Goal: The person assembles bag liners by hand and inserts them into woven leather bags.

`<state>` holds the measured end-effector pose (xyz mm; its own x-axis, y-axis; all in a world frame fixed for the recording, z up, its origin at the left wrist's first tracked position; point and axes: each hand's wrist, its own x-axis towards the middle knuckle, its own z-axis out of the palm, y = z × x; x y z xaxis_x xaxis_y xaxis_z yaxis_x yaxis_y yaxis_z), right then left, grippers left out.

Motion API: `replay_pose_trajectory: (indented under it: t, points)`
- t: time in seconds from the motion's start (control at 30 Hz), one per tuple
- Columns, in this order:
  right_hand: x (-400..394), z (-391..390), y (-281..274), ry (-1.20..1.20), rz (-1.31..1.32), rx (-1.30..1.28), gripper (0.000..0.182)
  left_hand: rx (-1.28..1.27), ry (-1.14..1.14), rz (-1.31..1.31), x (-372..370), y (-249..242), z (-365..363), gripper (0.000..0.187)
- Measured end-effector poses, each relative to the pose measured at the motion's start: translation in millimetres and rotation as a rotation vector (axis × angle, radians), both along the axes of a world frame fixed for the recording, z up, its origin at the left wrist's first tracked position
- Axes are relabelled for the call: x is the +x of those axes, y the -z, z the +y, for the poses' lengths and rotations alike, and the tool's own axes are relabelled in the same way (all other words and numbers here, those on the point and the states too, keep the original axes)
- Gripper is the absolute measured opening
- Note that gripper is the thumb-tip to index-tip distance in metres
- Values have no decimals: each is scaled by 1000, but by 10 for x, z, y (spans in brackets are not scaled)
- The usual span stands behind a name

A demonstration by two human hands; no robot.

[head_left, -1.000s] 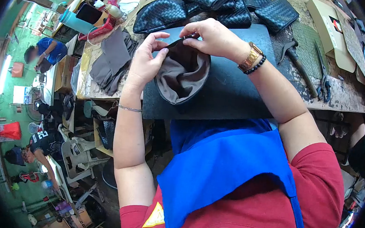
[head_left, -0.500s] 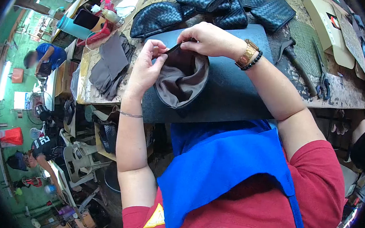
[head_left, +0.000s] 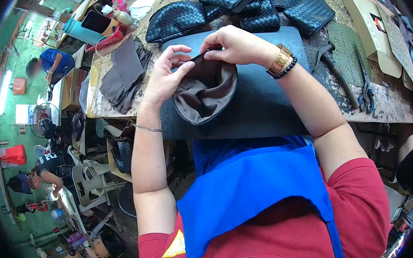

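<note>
A dark pouch (head_left: 203, 92) with a loose brown lining gapes toward me over the dark work board (head_left: 266, 104). My left hand (head_left: 168, 77) pinches its far-left rim between thumb and forefinger, the other fingers curled loosely. Close beside it, my right hand (head_left: 230, 44) grips the far rim with its fingertips, and the two hands almost meet. Most of the pouch's outside is hidden behind its rim. Several black woven pouches (head_left: 176, 21) lie in a heap just beyond my hands.
To the right are a hammer (head_left: 339, 75), large scissors (head_left: 365, 85) and an open cardboard box (head_left: 369, 32). Dark cloth pieces (head_left: 126, 71) and a red basket (head_left: 114, 39) sit at the left. Two co-workers (head_left: 59, 64) are farther off to the left.
The left thumb has shifted slightly up and right along the rim. The pouch opening has widened a little, and its near edge sits slightly lower. Both hands keep their grip.
</note>
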<state>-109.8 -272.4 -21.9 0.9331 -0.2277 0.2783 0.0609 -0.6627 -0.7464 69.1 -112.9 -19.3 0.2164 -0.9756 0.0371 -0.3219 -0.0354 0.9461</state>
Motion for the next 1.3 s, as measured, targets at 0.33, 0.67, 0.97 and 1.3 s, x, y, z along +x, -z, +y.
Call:
replay_pose_trajectory:
  t: [0.33,0.67,0.97,1.3]
  points:
    - [42,94,13,68,-69,-84,18,58,-139,-438,-246,-223,-34,17]
    - [147,181,5,206,-256,-189,17,-92,-239,-423,-250,-195,175,26]
    - [-370,1128,-282,-149,-191,-396,40,52,-397,-208,-221,5,731,30]
    - [-507,1053,-184,-63,-86,-553,17,-292,-669,-706,-321,-27,909,33]
